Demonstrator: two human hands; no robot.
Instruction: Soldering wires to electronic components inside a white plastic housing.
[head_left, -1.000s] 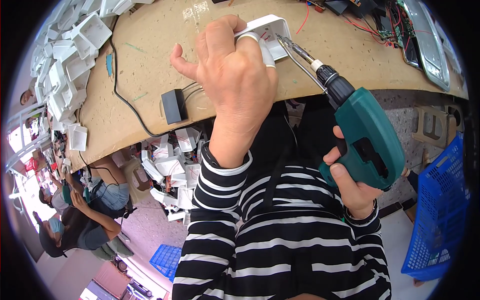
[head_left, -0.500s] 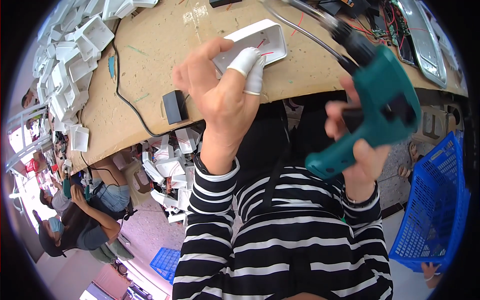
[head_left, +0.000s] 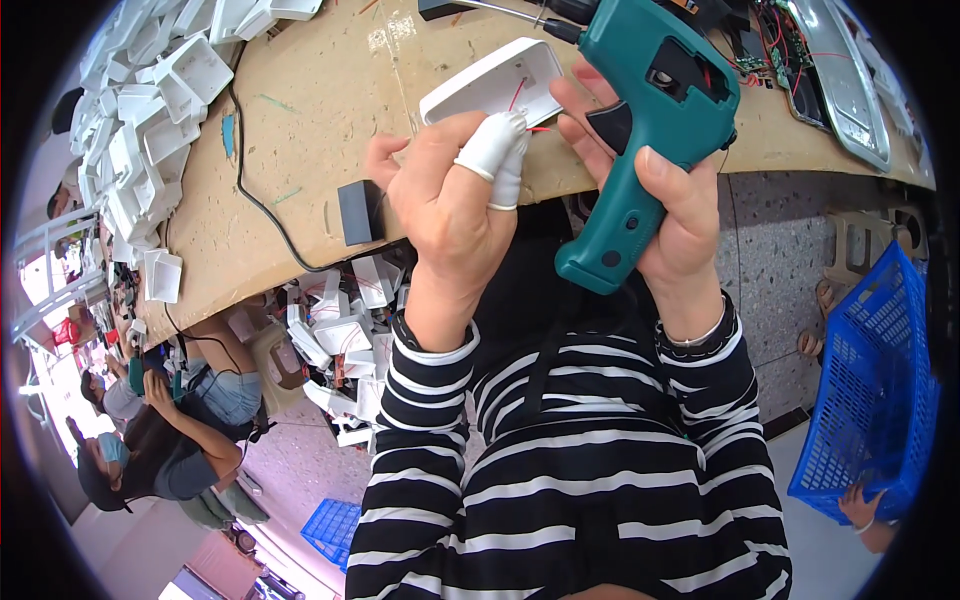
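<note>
1. The table (head_left: 320, 120) is under the white box (head_left: 490, 78), which lies on it with its inside visible.
2. The pile of white boxes (head_left: 150, 120) is at the left of the white box; here I notice no change.
3. The green power tool (head_left: 690, 125) has changed most. One second ago its tip was at the inside of the white box; now its body is at the right of this box, and its front end is beyond the far side. I judge that the tool's part is paused or finished.
4. The right hand (head_left: 685, 220), also to the right of the white box, holds the tool by its handle.
5. The left hand (head_left: 445, 205) was over the white box; now it is at its near side. Thumb and pointing finger are closed narrow, it seems on a red wire.
6. The finger covers (head_left: 485, 145), white, are just beside the near edge of the white box.
7. The red wire (head_left: 517, 95) goes from inside the white box toward these fingertips. Probably the wire now needs the attention.
</note>
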